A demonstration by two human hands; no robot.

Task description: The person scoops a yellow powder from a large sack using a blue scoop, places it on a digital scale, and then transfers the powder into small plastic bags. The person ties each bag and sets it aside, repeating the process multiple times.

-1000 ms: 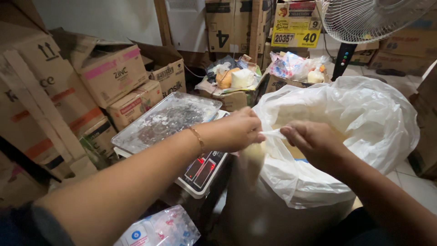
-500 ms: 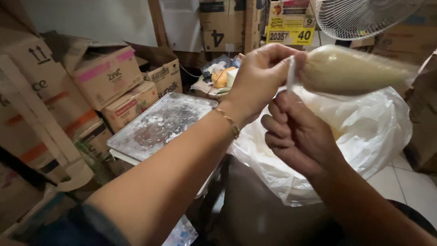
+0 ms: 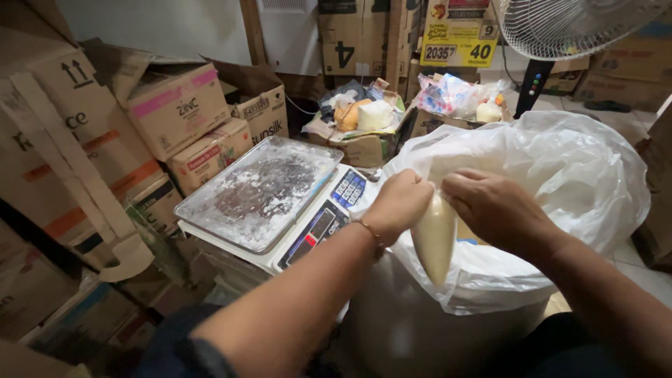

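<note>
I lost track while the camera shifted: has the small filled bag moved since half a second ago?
Yes. The small filled bag has come down: earlier it was raised level with the fan, now it hangs low against the large white sack.

Both hands have descended from face height to the mouth of the large white plastic sack (image 3: 560, 182). The filled small bag (image 3: 434, 238), previously horizontal, now hangs vertically, its neck pinched between the left hand (image 3: 399, 206) and the right hand (image 3: 493, 206).
</note>
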